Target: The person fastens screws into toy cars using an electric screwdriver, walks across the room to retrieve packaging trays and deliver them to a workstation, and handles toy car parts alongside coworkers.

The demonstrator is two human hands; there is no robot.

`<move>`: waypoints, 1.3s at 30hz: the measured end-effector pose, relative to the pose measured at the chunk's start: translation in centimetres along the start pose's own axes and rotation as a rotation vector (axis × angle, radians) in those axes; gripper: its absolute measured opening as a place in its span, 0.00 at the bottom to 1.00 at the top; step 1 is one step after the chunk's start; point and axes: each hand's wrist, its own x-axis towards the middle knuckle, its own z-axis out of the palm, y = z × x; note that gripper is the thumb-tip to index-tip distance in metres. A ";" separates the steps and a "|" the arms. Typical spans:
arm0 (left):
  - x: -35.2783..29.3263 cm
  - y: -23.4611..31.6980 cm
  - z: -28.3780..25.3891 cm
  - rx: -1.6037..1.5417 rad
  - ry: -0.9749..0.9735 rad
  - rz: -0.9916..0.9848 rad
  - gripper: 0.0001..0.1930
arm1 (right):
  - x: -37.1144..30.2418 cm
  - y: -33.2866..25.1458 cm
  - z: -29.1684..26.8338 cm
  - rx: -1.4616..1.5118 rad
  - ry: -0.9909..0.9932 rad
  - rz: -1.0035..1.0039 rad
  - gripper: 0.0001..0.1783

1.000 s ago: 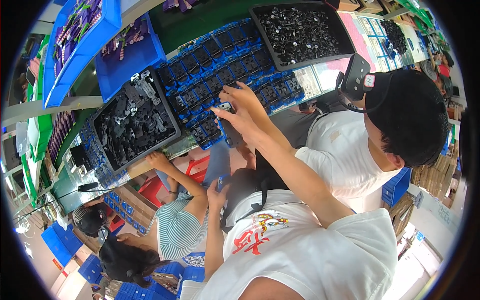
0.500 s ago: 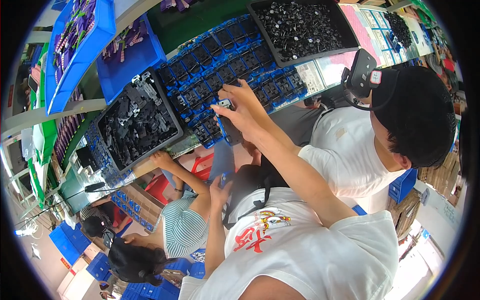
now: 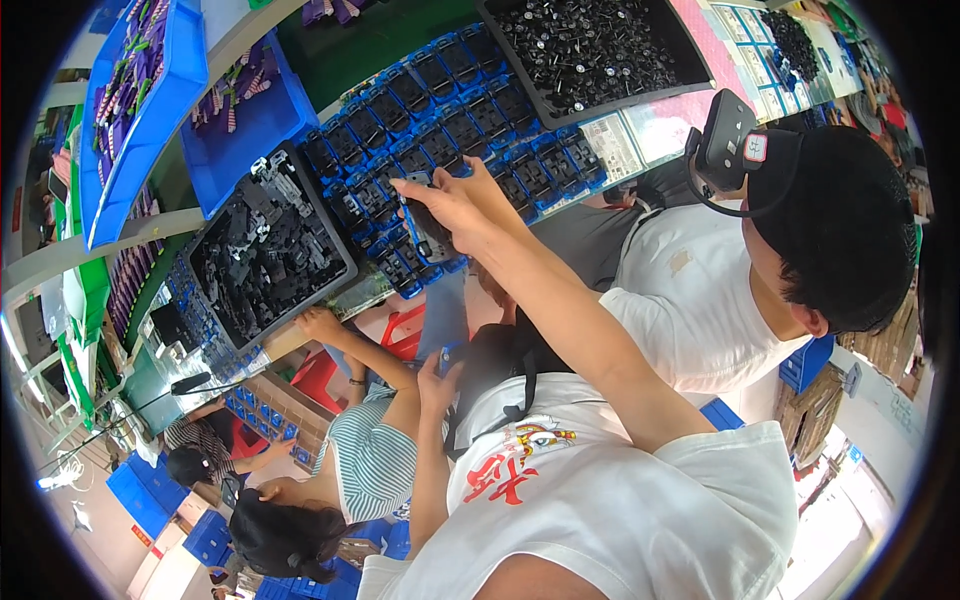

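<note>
My right hand [image 3: 450,215] reaches over the table, thumb stretched out and fingers curled round a flat blue-and-black plastic unit [image 3: 428,238]. That unit is close above the near end of the rows of similar blue-and-black units [image 3: 410,155]; whether it touches them I cannot tell. Lower down, in front of my body, my left hand [image 3: 437,382] is closed on a small blue piece [image 3: 446,356], mostly covered by the fingers. Beside my right hand is a co-worker's hand [image 3: 482,190], its fingertips at the rows.
A black tray of dark plastic parts [image 3: 345,262] stands left of the rows; another with small black-and-silver parts [image 3: 545,115] lies beyond. Blue bins [image 3: 200,140] hold purple pieces. Co-workers sit close at right [image 3: 690,290] and left [image 3: 372,455].
My right hand has moved a little left and up with the unit, lowering it toward the rows. The left hand stays put. The co-worker's hand beside mine has shifted slightly left.
</note>
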 end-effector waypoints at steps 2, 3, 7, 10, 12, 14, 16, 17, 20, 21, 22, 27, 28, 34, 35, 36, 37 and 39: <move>0.0 0.1 0.0 -0.004 -0.013 -0.003 0.18 | 0.1 -0.2 0.2 0.082 -0.034 0.077 0.49; 0.1 0.1 -0.1 -0.001 -0.016 -0.006 0.18 | 0.4 -0.4 0.3 0.114 -0.013 0.076 0.52; 0.7 0.2 -0.4 0.023 -0.029 0.015 0.19 | 1.5 -0.2 0.9 0.192 0.081 0.052 0.66; 0.9 0.1 -0.6 0.016 -0.043 0.010 0.19 | 2.0 0.0 1.1 0.226 0.119 0.068 0.71; 1.1 0.2 -0.7 0.023 -0.046 0.026 0.19 | 2.5 -0.2 0.9 0.195 0.135 0.095 0.72; 1.2 0.6 -0.7 0.034 -0.042 0.001 0.19 | 3.1 -0.2 1.0 0.203 0.178 0.067 0.67; 1.2 0.9 -0.8 0.038 -0.046 0.011 0.19 | 3.6 -0.1 0.9 0.212 0.221 0.038 0.62; 1.3 1.1 -0.9 0.036 -0.045 0.020 0.19 | 3.8 0.0 0.8 0.209 0.217 0.037 0.56; 1.3 2.0 -1.0 0.048 -0.050 -0.022 0.19 | 4.2 0.7 0.4 0.225 0.211 0.013 0.42; 1.4 1.9 -1.1 0.049 -0.050 -0.020 0.19 | 4.0 0.7 0.2 0.213 0.194 0.025 0.47; 1.4 1.6 -1.2 0.017 -0.045 -0.014 0.18 | 3.9 0.6 0.2 0.202 0.178 0.036 0.51; 2.0 0.3 -1.5 -0.027 -0.044 0.020 0.18 | 4.2 0.9 -0.4 0.191 0.198 0.030 0.67; 2.1 0.4 -1.5 -0.016 -0.050 0.013 0.18 | 4.2 1.0 -0.6 0.180 0.158 0.048 0.71; 2.3 1.3 -1.4 0.013 -0.064 0.038 0.19 | 5.0 1.3 -1.1 0.179 0.100 0.068 0.60; 2.4 1.2 -1.3 0.012 -0.067 0.042 0.19 | 5.0 1.4 -1.4 0.201 0.091 0.055 0.66; 2.6 0.9 -1.3 0.022 -0.068 0.050 0.19 | 5.1 1.3 -1.5 0.219 0.076 0.040 0.71; 2.5 0.5 -1.6 0.029 -0.056 0.054 0.19 | 3.3 1.3 -0.4 0.186 0.149 0.021 0.70; 2.1 0.4 -1.8 0.039 -0.044 0.041 0.19 | 1.6 2.7 -0.2 0.110 0.053 -0.004 0.69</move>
